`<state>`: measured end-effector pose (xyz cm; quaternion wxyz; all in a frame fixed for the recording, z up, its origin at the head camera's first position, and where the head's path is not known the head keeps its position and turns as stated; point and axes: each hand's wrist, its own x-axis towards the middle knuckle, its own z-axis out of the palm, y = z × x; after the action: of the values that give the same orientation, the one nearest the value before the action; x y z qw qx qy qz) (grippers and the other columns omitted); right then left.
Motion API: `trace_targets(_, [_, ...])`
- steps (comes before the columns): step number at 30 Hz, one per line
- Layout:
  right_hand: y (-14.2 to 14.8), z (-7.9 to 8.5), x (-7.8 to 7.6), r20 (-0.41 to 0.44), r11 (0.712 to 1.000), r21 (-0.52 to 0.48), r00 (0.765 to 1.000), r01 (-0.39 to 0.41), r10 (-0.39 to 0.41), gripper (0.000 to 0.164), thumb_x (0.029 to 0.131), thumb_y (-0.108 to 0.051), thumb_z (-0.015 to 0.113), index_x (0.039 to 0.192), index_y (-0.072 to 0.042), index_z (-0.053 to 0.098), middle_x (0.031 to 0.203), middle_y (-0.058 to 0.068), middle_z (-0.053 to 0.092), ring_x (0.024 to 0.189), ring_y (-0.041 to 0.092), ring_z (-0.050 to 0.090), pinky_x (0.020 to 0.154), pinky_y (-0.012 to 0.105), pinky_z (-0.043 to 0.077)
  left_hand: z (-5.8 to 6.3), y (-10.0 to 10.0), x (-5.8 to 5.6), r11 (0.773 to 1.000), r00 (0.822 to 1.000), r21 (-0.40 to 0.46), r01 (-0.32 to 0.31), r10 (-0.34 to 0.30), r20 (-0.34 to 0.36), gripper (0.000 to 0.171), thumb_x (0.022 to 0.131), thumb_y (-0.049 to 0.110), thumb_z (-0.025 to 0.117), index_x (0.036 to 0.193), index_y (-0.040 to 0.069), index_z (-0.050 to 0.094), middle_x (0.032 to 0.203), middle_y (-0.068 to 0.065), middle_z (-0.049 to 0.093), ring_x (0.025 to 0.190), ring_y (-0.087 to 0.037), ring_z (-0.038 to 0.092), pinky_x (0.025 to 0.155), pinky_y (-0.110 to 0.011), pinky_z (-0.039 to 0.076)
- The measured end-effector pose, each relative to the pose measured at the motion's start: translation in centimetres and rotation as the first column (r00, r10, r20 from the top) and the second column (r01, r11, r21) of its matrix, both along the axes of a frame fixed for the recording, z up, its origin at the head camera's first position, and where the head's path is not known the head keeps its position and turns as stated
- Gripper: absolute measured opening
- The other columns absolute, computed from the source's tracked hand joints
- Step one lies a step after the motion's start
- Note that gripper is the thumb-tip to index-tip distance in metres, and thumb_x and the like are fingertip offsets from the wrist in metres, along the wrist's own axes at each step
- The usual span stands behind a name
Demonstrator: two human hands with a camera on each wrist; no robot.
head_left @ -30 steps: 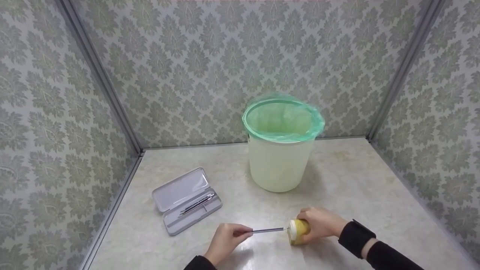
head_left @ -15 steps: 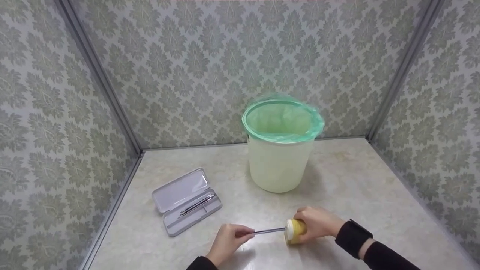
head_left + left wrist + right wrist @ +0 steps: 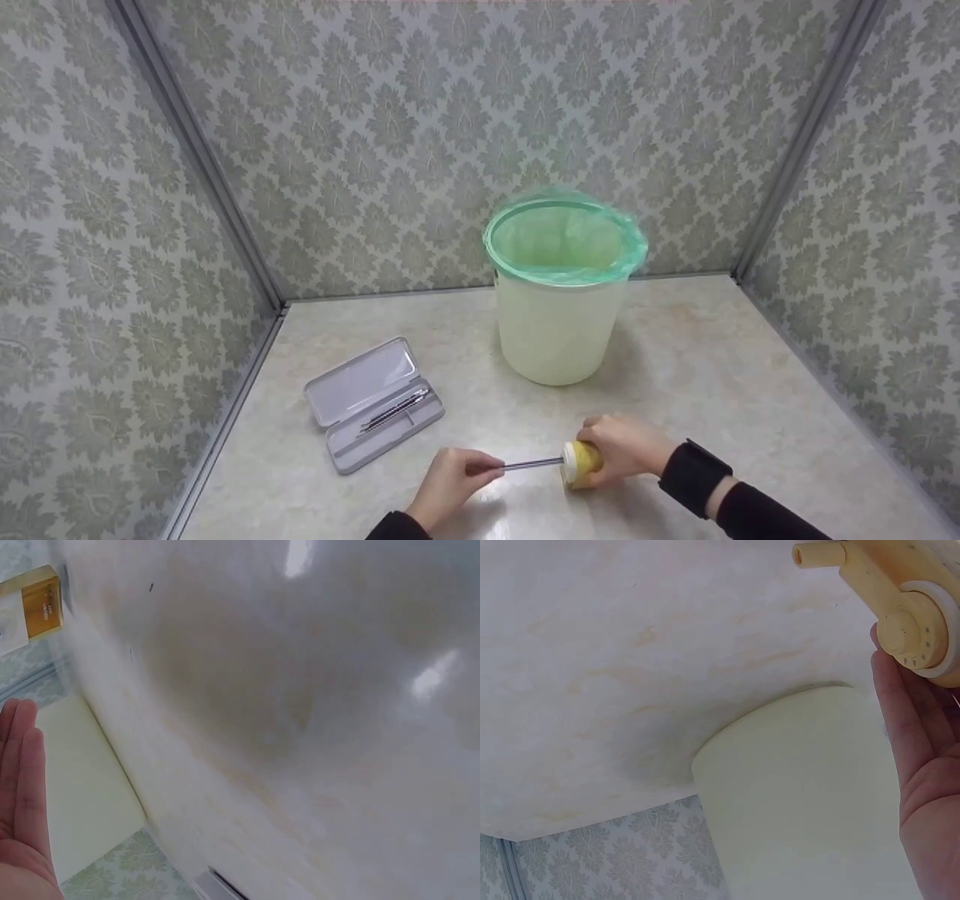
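My left hand pinches the end of a slim dark striped pencil between thumb and fingers. The pencil lies nearly level, its far end inside the pale front of a yellow pencil sharpener. From the right side, my right hand grips the sharpener's body. The crank of the sharpener shows in the right wrist view, above the right hand's fingers. An amber drawer of the sharpener appears in the left wrist view, with the left hand at the left edge; the pencil is out of sight there.
Left of the hands an open grey pencil case lies on the table, with several pencils or pens in its tray. Behind the hands stands a tall pale bin with a green liner. Patterned walls enclose the table.
The pencil's tip, apart from the sharpener a second ago, has gone into its front opening. My right hand and the sharpener have shifted a little left; the left hand has barely moved.
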<state>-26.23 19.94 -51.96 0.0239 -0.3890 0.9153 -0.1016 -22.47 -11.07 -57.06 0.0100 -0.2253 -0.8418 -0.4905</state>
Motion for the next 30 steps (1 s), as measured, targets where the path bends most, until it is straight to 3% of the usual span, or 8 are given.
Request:
trace_targets(8, [-0.32,-0.43,0.23,-0.078,1.000,0.024,0.997,-0.013,0.015,0.040,0.073,-0.051,0.086,0.080,-0.017,0.066,0.074,-0.009,0.056,0.064,-0.001,0.040,0.057,0.016,0.034,0.15,-0.34,-0.41,0.998,1.000,-0.063,0.022,-0.022,-0.006,0.012,0.089,0.014,0.079,0.097,0.007,0.082,0.091,-0.006,0.081,0.080,-0.007,0.076,0.072,-0.016,0.057])
trace_targets(21, [-0.65,-0.67,0.33,-0.066,1.000,-0.016,0.998,-0.017,0.016,0.041,0.075,-0.053,0.085,0.077,-0.017,0.064,0.073,-0.011,0.054,0.065,-0.002,0.037,0.057,0.015,0.028,0.01,-0.54,-0.67,0.993,0.999,-0.116,0.019,-0.023,-0.031,0.011,0.090,0.017,0.078,0.097,0.010,0.083,0.091,-0.004,0.082,0.083,-0.009,0.077,0.073,-0.017,0.058])
trace_targets(30, [-0.65,-0.76,0.10,0.013,1.000,-0.025,1.000,0.009,-0.009,0.039,0.075,-0.050,0.084,0.079,-0.016,0.065,0.075,-0.012,0.052,0.066,-0.001,0.037,0.059,0.016,0.028,0.07,-0.48,-0.87,0.991,0.999,-0.134,0.007,-0.014,-0.051,0.011,0.090,0.017,0.077,0.097,0.011,0.083,0.092,-0.003,0.082,0.083,-0.009,0.077,0.074,-0.018,0.058])
